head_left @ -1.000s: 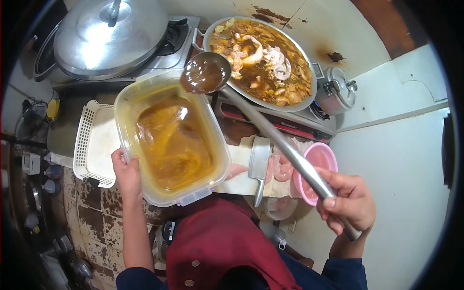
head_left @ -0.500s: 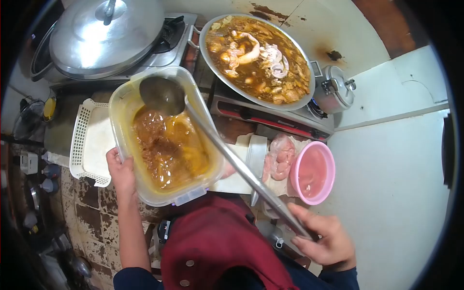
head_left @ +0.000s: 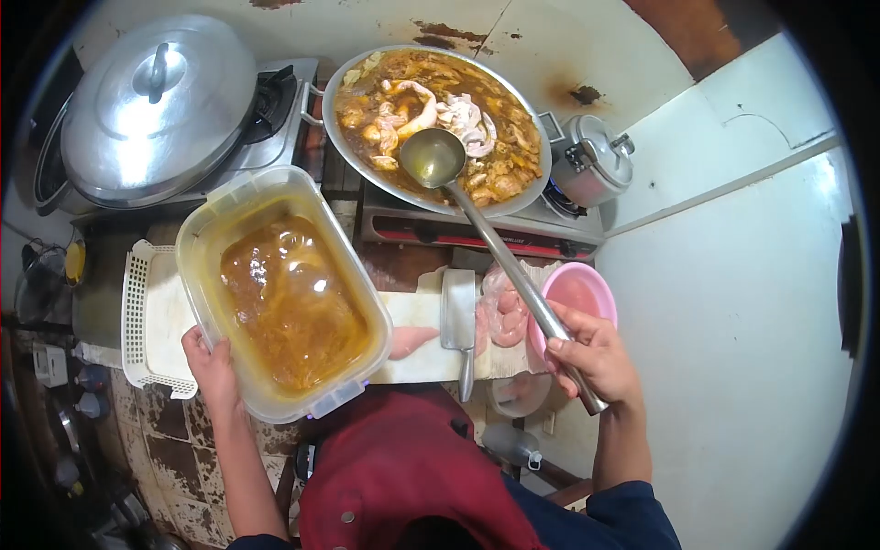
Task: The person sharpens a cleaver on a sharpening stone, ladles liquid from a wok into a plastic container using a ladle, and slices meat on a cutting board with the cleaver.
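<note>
My left hand (head_left: 213, 367) grips the left side of a clear plastic container (head_left: 376, 316), tilted a little and partly filled with brown-yellow liquid (head_left: 293, 321). In my right hand (head_left: 591, 357) is the long metal handle of a ladle (head_left: 433, 158), fingers wrapped around its lower end. The ladle's bowl hangs over the near part of a wide metal pan (head_left: 344, 160) and shows a little yellowish liquid inside. Brown broth with pieces of meat (head_left: 504, 183) fills the pan, and pale whitish strips (head_left: 467, 124) lie on top near its middle.
A cleaver (head_left: 457, 312) and a piece of raw meat (head_left: 412, 341) lie on a white cutting board (head_left: 412, 368). More raw meat (head_left: 506, 307) sits beside a pink bowl (head_left: 600, 286). Around these stand a gas stove (head_left: 394, 225), a pressure cooker (head_left: 591, 165), a big lidded pot (head_left: 165, 119) and a white basket (head_left: 137, 312).
The ladle has moved out of the plastic container, away to the right and over the pan. My left hand and the container have shifted slightly down and left in view.
</note>
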Motion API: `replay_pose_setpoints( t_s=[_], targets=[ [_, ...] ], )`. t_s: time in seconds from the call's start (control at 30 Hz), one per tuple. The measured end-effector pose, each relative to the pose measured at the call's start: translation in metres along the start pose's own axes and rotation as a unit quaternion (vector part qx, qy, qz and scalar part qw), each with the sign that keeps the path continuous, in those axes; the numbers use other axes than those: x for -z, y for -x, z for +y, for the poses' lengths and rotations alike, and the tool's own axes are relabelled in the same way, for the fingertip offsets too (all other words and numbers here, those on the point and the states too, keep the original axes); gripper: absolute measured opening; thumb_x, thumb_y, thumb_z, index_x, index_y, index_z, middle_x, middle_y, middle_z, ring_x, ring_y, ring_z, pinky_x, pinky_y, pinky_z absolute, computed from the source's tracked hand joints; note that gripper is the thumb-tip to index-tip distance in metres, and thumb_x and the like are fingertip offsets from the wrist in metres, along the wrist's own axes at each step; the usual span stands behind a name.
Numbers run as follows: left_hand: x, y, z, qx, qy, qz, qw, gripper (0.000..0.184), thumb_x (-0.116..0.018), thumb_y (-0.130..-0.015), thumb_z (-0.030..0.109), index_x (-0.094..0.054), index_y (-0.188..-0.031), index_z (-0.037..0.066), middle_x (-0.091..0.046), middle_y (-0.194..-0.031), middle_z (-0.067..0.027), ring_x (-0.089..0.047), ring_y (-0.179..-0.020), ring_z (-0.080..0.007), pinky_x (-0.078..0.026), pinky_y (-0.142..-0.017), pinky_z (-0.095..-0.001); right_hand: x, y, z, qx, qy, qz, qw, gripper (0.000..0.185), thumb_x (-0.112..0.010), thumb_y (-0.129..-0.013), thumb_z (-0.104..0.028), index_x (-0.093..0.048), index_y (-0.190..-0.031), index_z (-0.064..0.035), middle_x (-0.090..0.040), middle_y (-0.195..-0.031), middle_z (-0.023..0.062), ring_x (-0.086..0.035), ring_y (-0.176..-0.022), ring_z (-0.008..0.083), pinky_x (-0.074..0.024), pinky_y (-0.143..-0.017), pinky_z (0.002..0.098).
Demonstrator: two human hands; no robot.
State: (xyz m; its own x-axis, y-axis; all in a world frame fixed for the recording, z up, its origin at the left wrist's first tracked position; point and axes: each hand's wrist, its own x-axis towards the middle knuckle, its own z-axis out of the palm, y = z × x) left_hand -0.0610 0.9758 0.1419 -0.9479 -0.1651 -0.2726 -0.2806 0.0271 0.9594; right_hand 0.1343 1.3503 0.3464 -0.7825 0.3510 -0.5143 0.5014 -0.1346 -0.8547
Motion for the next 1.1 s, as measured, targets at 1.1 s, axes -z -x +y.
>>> replay_pose_setpoints(
  t_s=[1.1],
  targets=[
    [0.000, 0.004, -0.001, -0.002, 0.048, -0.010, 0.999, 0.033, -0.046, -0.085, -0.007, -0.039, -0.116, 0.001, -0.057, -0.106, -0.0143, -0.058, -0.091, -0.0172, -0.046, -0.080, -0.0293, -0.005, 0.029, -0.040, -0.013, -0.142, -0.054, 0.988, 0.048, -0.053, -0.088, -0.003, -0.042, -0.132, 0.0116, -0.058, -0.068, 0.0132, -0.049, -0.037, 0.0101, -0.0385, -0.033, 0.0193]
  ],
)
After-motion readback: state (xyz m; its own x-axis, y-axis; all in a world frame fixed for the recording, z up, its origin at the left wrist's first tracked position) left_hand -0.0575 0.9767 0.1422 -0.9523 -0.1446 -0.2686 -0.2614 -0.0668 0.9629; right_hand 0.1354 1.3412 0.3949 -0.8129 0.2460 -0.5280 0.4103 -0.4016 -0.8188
